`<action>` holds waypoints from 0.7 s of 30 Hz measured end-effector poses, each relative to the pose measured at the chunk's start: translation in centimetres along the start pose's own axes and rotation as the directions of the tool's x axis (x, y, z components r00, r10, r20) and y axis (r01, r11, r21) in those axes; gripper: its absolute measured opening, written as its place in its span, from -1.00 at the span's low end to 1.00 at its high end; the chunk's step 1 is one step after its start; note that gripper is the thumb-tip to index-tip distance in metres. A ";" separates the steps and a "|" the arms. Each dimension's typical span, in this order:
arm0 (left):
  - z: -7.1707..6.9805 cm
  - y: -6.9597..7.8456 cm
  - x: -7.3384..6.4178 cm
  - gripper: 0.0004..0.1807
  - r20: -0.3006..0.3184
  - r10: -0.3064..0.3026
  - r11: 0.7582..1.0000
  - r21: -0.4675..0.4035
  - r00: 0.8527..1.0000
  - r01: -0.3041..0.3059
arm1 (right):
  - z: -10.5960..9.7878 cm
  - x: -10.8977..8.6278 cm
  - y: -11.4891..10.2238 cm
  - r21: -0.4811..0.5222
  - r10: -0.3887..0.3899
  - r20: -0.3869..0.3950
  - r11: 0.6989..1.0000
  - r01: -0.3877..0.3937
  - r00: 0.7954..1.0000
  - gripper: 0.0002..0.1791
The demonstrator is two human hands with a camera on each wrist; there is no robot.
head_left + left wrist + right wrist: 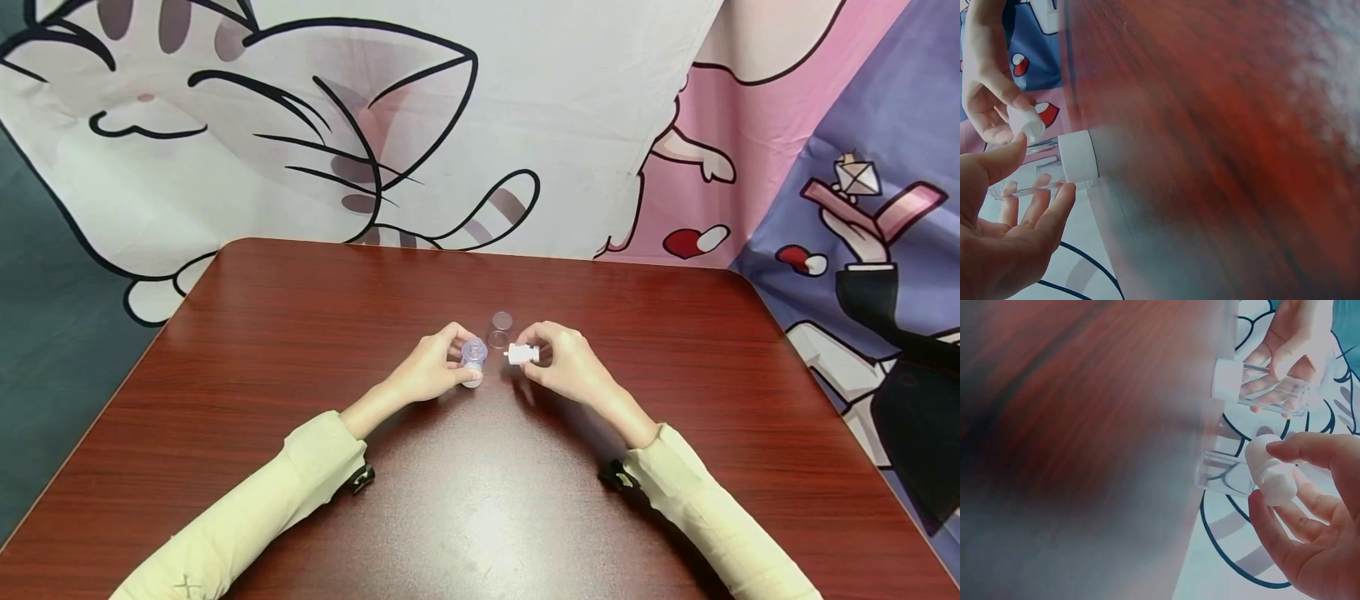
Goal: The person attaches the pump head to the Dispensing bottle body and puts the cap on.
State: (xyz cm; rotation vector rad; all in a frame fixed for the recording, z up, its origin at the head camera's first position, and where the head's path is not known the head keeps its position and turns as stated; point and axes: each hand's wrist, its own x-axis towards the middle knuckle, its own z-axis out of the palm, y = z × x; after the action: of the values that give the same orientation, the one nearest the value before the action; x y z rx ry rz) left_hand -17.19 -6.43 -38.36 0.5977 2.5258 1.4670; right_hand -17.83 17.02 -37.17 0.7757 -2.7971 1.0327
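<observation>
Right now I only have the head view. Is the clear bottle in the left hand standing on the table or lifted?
Observer: Standing. The left wrist view shows the clear bottle with its white end flat on the table, and the left hand gripping its clear body.
Operator: And the white piece in the right hand?
Observer: Off the table. In the right wrist view the right hand pinches the white piece in the air, near the top end of a second clear container that stands on the table.
</observation>
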 end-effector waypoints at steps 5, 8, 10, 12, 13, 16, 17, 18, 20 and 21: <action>0.0 0.0 0.0 -0.54 -0.001 -0.004 1.000 -0.004 1.000 0.004 | 0.1 0.2 -0.2 0.030 -0.003 -0.020 1.000 0.003 1.000 -0.73; 0.1 0.0 0.0 -0.54 0.001 -0.008 1.000 -0.011 1.000 0.008 | 0.1 0.2 -0.4 0.042 -0.007 -0.029 0.999 0.008 1.000 -0.73; 0.1 0.0 0.0 -0.55 0.002 -0.008 1.000 -0.015 1.000 0.008 | 0.1 0.2 -0.6 0.048 -0.016 -0.038 0.999 0.017 0.999 -0.72; 0.1 0.0 0.0 -0.55 0.001 -0.007 1.000 -0.017 1.000 0.007 | 0.1 0.1 -0.8 0.051 -0.030 -0.047 0.998 0.032 0.998 -0.73; 0.1 0.0 0.0 -0.55 0.000 -0.005 1.000 -0.016 1.000 0.005 | 0.1 0.1 -0.9 0.050 -0.037 -0.052 0.998 0.039 0.998 -0.73; 0.1 0.0 0.0 -0.55 -0.002 -0.004 1.000 -0.015 1.000 0.004 | 0.0 0.1 -1.2 0.046 -0.051 -0.065 0.997 0.054 0.997 -0.72; 0.0 -0.1 0.0 -0.55 -0.002 -0.003 1.000 -0.013 1.000 0.003 | 0.0 0.1 -1.2 0.045 -0.051 -0.067 0.997 0.054 0.996 -0.72; 0.0 -0.1 0.0 -0.55 -0.001 -0.003 1.000 -0.012 1.000 0.003 | 0.0 0.1 -1.3 0.045 -0.051 -0.069 0.998 0.055 0.996 -0.71; 0.0 -0.1 0.0 -0.55 0.001 -0.004 1.000 -0.010 1.000 0.004 | -0.1 0.1 -1.5 0.043 -0.048 -0.069 0.998 0.051 0.996 -0.71; 0.0 -0.1 0.0 -0.55 0.002 -0.004 1.000 -0.010 1.000 0.004 | -0.1 0.1 -1.5 0.038 -0.047 -0.070 0.998 0.050 0.996 -0.71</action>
State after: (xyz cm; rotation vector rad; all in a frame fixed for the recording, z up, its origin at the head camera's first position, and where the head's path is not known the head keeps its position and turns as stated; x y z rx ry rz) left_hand -17.24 -6.47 -38.42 0.5915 2.5148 1.4756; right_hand -17.17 16.10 -36.15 0.7923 -2.6939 1.0891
